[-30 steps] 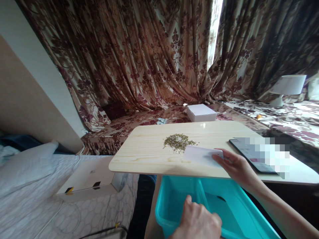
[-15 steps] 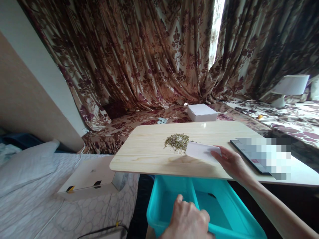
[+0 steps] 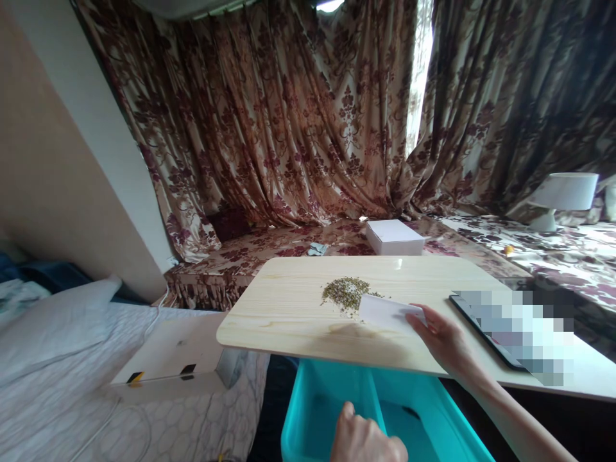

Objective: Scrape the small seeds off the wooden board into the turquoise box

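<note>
My right hand point(image 3: 440, 337) pinches a white card-like sheet point(image 3: 387, 312) by its right end. The sheet's left edge touches or nearly touches the right side of a pile of small greenish grains mixed with white bits point(image 3: 347, 294). This pile lies on a pale wooden tabletop point(image 3: 274, 314), with a few loose grains around it. Below the table's near edge stands a teal two-compartment bin point(image 3: 293, 423). Over the bin's near side my left hand point(image 3: 366, 443) is closed, its fingers curled at the rim; the bottom of the frame cuts it off.
A tablet point(image 3: 481, 330), partly blurred out, lies on the table's right side. Behind the table are a white box point(image 3: 395, 237) and a lamp point(image 3: 570, 192). At left, a flat white case point(image 3: 168, 350) rests on the bed point(image 3: 226, 417). A small dark piece lies in the bin's right compartment.
The bin has shifted left together with my left hand. My right hand has tilted the white sheet more upright and brought it against the pile's right side. The view has tipped upward.
</note>
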A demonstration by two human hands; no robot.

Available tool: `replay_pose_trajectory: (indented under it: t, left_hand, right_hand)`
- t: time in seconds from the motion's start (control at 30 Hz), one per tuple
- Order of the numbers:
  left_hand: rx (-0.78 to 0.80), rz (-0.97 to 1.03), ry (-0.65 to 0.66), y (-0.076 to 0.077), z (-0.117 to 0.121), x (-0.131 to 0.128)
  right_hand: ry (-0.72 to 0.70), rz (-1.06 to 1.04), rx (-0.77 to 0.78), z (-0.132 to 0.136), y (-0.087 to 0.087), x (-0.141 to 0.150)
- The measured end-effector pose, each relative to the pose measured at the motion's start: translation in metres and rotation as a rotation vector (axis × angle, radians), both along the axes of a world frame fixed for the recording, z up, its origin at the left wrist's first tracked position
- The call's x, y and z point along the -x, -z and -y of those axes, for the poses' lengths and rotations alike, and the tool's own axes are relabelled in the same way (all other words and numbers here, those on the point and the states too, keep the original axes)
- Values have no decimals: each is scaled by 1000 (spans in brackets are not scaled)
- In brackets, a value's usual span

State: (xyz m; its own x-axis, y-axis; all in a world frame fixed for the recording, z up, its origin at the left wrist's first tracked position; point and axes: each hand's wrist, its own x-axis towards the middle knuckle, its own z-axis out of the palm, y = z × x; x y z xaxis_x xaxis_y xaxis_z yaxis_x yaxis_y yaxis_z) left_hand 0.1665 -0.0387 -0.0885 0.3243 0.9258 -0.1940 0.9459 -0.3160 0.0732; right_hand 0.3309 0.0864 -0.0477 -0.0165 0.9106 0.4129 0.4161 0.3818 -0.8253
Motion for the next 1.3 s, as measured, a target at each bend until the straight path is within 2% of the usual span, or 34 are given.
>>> replay_pose_trajectory:
  t: [0.1,0.3,0.4,0.53,0.7,0.8,0.93,1.3]
  left_hand:
    - [-10,-17,-38,5,0,-4]
    - [64,-23,-6,-17,0,-4]
    - [73,-20,-6,-23,1,-2]
    - [48,5,61,-29,5,3]
    - [159,-12,61,-52,10,5]
    - [155,5,74,-61,12,5]
    - [159,26,70,-59,10,4]
    - [104,37,88,-33,1,4]
  right_hand:
    - [-8,32,0,-4,-2,5]
    - [47,74,-29,-1,-16,0]
    - [48,68,2,4,-19,-5]
    - [42,35,21,8,-12,-6]
    - [-3,-9,38,10,0,5]
    - [-24,-25,36,5,2,15]
    - [-53,-51,29,-3,1,22]
    - [-94,3,1,-20,0,29]
